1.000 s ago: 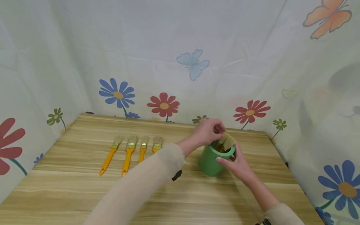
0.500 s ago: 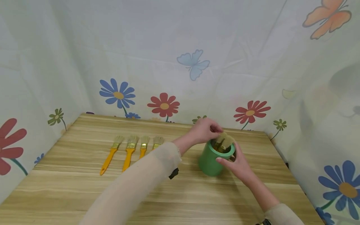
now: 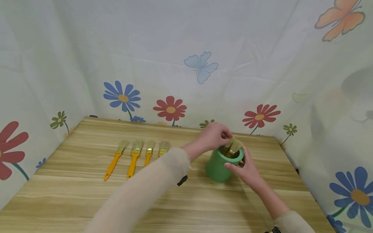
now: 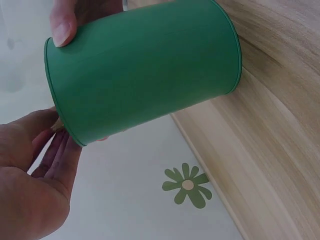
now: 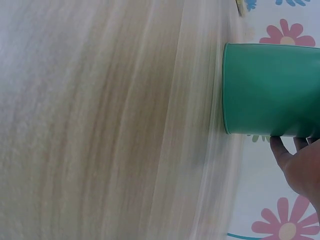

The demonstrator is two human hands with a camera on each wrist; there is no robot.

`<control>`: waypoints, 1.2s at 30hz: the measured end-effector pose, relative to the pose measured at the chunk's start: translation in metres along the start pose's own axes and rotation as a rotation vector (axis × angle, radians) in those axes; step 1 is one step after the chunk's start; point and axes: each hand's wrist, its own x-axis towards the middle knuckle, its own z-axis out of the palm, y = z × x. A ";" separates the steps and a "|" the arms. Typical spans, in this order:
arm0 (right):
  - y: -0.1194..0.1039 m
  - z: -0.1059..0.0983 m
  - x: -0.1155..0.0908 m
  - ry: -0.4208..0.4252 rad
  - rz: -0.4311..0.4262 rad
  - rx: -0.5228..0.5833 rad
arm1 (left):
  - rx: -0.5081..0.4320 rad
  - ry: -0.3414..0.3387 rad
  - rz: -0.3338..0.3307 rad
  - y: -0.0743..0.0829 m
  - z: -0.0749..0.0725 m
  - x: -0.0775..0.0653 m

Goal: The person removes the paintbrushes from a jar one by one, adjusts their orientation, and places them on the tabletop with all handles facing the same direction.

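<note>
In the head view a green cylindrical cup stands at the right of the wooden table, with paintbrushes inside, bristles up above the rim. My left hand reaches over the rim from the left and pinches a paintbrush by its bristles. My right hand grips the cup's right side, thumb near the rim. The left wrist view has the cup large, with the left hand at its mouth. In the right wrist view, the fingers of my right hand touch the cup's side.
Several paintbrushes with orange handles lie in a row left of the cup, among them the leftmost paintbrush and a wider paintbrush. A white curtain printed with flowers and butterflies hangs behind the table.
The left hand shifts slightly left and back again at the cup's mouth, and the bristles there stand a little lower. The right hand and the cup stay in place.
</note>
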 end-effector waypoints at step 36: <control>0.004 0.001 0.003 0.015 -0.014 0.003 | -0.273 0.267 0.059 0.013 -0.056 -0.017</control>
